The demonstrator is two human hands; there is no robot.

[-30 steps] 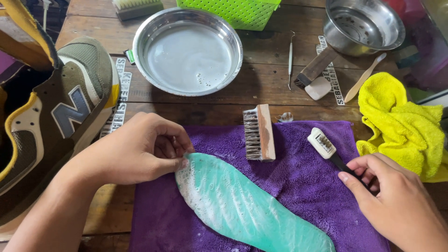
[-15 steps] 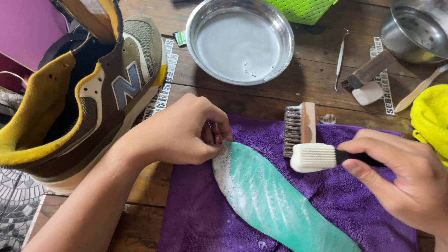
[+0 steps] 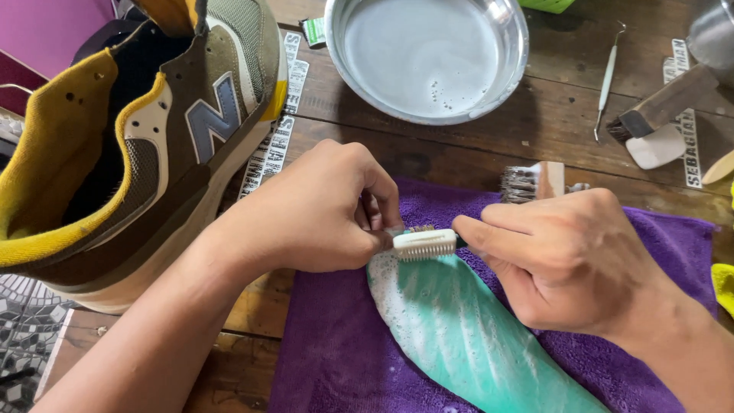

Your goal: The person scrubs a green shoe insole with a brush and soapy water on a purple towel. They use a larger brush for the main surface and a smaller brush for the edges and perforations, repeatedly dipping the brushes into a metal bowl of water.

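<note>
Your left hand (image 3: 321, 210) pinches the soapy end of the teal insole (image 3: 466, 329), which lies on the purple towel (image 3: 329, 359) on the counter (image 3: 474, 153); your right-hand fingers (image 3: 489, 233) grip the small white brush (image 3: 423, 243). Keep strokes short and press evenly. White printed strips (image 3: 275, 141) lie beside the sneaker (image 3: 130, 145).

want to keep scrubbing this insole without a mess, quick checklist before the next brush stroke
1. Left hand pins the heel end of the teal insole: ok.
2. Right hand grips the small white brush, bristles at the insole's edge: ok.
3. Foam on the insole: ok, suds along its left edge.
4. Purple towel under the insole: ok.
5. Metal bowl holds cloudy water, within view: ok.
6. Brush bristle wear: cannot tell.
</note>
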